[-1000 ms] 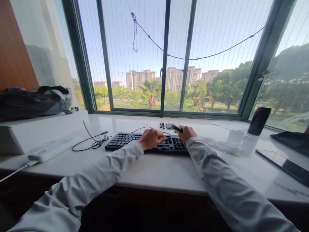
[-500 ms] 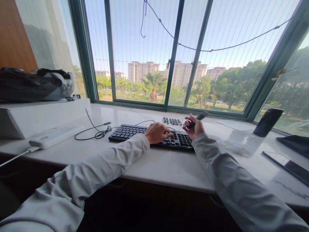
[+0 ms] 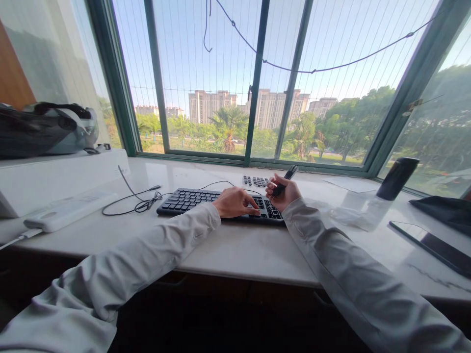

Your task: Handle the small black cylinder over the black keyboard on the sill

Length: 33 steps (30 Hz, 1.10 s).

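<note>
left hand (image 3: 235,202) hiding keyboard (image 3: 191,200) keys, right hand (image 3: 283,192) gripping unclear dark tool (image 3: 285,179)

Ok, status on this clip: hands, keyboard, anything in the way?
Left hand resting on keyboard. Right hand gripping small black tool above keys. Loose keycaps behind; nothing blocking.

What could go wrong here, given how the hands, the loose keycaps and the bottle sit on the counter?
The right hand holds a small dark tool above the keyboard; a slip could scrape nearby keys. The loose keycaps lie behind the keyboard, where a sleeve could scatter them. The dark-capped bottle stands beside the right forearm and might be knocked toward the tablet. The left hand rests on the keys.
</note>
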Each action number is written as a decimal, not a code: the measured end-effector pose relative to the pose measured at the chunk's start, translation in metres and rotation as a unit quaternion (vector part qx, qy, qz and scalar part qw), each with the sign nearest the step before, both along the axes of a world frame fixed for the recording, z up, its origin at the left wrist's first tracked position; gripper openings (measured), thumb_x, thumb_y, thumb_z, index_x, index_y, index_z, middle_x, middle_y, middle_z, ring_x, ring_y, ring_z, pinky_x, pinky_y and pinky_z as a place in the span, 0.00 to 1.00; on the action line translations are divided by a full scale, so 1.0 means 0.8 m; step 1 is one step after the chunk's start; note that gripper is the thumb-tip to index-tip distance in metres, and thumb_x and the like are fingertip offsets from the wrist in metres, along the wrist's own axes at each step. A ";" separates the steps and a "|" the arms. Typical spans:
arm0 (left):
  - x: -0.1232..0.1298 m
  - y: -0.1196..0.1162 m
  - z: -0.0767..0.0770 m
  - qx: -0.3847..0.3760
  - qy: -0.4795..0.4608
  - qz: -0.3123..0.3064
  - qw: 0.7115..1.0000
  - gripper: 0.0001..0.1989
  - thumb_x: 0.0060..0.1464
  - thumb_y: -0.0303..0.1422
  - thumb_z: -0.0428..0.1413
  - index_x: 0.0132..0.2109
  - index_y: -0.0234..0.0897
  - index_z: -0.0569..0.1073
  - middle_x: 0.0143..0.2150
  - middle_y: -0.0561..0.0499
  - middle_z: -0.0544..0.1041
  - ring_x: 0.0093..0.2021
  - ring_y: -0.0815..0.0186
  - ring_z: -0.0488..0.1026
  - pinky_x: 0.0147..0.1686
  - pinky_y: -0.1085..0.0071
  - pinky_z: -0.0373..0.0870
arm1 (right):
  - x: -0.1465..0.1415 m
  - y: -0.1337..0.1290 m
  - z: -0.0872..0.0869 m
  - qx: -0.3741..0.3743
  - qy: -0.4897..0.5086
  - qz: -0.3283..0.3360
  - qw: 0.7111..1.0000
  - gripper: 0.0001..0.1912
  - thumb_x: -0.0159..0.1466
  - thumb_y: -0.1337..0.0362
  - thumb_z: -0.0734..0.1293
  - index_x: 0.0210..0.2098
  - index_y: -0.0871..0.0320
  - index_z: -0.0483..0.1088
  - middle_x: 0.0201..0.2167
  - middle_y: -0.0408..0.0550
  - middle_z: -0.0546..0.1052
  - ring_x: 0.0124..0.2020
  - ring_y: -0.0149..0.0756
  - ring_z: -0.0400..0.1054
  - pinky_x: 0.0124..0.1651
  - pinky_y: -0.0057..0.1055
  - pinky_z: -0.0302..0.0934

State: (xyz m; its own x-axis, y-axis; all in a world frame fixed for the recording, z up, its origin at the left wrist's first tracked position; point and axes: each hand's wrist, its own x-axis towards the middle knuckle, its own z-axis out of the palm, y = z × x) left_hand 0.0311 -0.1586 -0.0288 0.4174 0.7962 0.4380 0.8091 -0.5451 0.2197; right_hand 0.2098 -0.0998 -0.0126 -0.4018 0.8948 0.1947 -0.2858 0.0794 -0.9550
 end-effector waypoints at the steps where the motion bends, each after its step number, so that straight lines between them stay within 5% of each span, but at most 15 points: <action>1: 0.000 0.001 -0.001 -0.003 0.001 -0.003 1.000 0.21 0.44 0.54 0.56 0.37 0.46 0.81 0.25 0.55 0.74 0.26 0.70 0.69 0.28 0.75 0.59 | 0.000 0.001 -0.001 0.000 0.002 0.005 1.000 0.15 0.59 0.52 0.59 0.25 0.55 0.53 0.19 0.39 0.54 0.20 0.30 0.52 0.25 0.27 0.55; 20: -0.010 0.014 -0.008 -0.149 -0.112 -0.085 0.979 0.21 0.42 0.48 0.60 0.37 0.35 0.81 0.19 0.54 0.69 0.22 0.73 0.60 0.22 0.75 0.53 | -0.020 -0.016 -0.020 -0.106 0.079 0.043 0.990 0.24 0.57 0.43 0.59 0.21 0.56 0.55 0.15 0.40 0.56 0.17 0.28 0.52 0.19 0.25 0.51; 33: -0.012 0.019 -0.008 -0.198 -0.150 -0.112 0.962 0.20 0.41 0.44 0.62 0.38 0.34 0.81 0.28 0.50 0.78 0.29 0.69 0.69 0.30 0.75 0.61 | -0.025 -0.016 -0.030 -0.143 0.166 0.055 0.974 0.23 0.57 0.47 0.63 0.17 0.57 0.57 0.11 0.40 0.56 0.16 0.27 0.52 0.18 0.24 0.50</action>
State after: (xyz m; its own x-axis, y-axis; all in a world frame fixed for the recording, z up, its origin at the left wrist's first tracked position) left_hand 0.0218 -0.1431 -0.0355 0.5001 0.8301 0.2467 0.5487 -0.5242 0.6512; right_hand 0.1895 -0.1127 -0.0362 -0.4562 0.8862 0.0803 -0.5749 -0.2247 -0.7868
